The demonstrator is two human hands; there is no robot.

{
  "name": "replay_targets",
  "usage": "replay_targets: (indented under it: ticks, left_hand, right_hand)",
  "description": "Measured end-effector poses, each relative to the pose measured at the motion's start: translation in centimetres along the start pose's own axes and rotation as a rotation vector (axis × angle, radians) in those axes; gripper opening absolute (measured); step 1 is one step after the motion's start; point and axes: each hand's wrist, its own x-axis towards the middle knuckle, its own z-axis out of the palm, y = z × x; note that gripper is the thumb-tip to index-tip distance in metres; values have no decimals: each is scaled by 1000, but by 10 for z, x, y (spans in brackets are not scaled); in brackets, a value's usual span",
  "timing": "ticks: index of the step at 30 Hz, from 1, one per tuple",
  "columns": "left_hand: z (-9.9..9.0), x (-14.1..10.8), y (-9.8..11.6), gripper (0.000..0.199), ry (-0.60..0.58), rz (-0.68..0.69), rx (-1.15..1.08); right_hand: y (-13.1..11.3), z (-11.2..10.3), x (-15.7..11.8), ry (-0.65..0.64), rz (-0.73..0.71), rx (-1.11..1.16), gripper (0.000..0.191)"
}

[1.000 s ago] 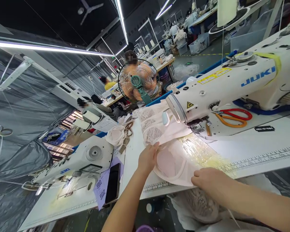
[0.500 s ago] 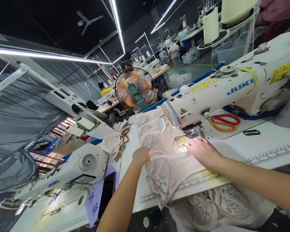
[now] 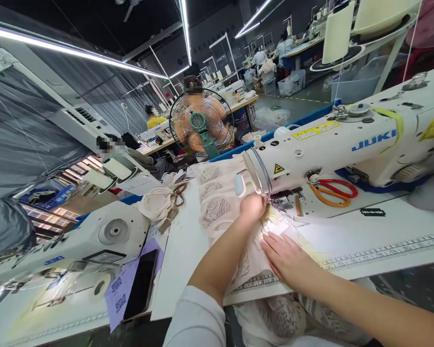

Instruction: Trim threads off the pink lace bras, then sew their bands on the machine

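Observation:
My left hand (image 3: pixel 253 206) is up beside the needle area of the white JUKI sewing machine (image 3: pixel 311 154). Its fingers are curled closed, and what they pinch is hidden. My right hand (image 3: pixel 284 253) lies flat with fingers stretched over pale cloth in front of the needle plate (image 3: pixel 282 203). Cream lace pieces (image 3: pixel 217 207), shaped like bra cups, spread over the table to the left of the machine head. More lace cups (image 3: pixel 282 313) hang below the table's front edge.
Orange and red-handled scissors (image 3: pixel 332 193) and a black razor blade (image 3: pixel 372 212) lie right of the needle. A ruler strip (image 3: pixel 383 255) runs along the front edge. At left are a coil of cream strap (image 3: pixel 155 205), a phone (image 3: pixel 142 284) and a second sewing machine (image 3: pixel 104 236). Behind stands a fan (image 3: pixel 201 123).
My left hand has moved right and away from me, from the lace to the needle area. My right hand has come back toward me and flattened. The view has shifted slightly.

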Motion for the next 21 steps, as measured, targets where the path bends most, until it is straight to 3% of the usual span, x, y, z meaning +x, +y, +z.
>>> replay_targets:
  ticks: [6,8,11,14,16,21]
  left_hand:
    - [-12,14,-5,27,25,-72,-43]
    - [-19,2,-9,30,28,-11,-53]
    - [-22,-28,-17,26,-58,198,-83]
    - [-14,-55,-25,28,-144,445,-137]
    - [-5,-64,-28,34,-111,545,-151]
    - [8,-59,-26,36,-46,556,-58]
  right_hand:
    - [45,-17,37,-166,-251,146,43]
    - [56,-20,47,-196,-304,185,44]
    - [62,-20,54,-203,-326,226,41]
    - [62,-20,51,-180,-296,242,27]
    - [61,-21,42,-156,-280,245,21]
    - [66,-25,7,-70,-267,193,32]
